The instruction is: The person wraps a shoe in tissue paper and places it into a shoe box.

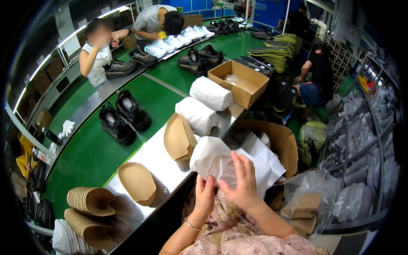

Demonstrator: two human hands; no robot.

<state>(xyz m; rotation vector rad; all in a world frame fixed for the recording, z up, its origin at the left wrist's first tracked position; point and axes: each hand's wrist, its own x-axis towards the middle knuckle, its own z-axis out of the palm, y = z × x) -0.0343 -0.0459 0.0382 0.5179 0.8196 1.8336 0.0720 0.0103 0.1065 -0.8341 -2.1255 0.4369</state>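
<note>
In front of my body I hold a puffy white paper bundle (212, 155) between both hands. My left hand (204, 194) closes on its lower edge with thumb and fingers. My right hand (242, 176) presses its thumb against the bundle's lower side, with the fingers bent along its right edge. Loose white paper sheets (265, 163) lie behind my right hand over an open carton (289, 148). Beyond the bundle, a stack of brown cardboard inserts (178, 136) and two rolled white paper bundles (197, 114) (211, 93) sit on the metal ledge.
A black pair of shoes (125, 114) stands on the green conveyor (80, 157). More curved brown inserts (87, 216) are stacked at the near left, and a cardboard box (240, 83) stands at the ledge's far end. Racks with bagged grey items (357, 170) line the right. Several people work nearby.
</note>
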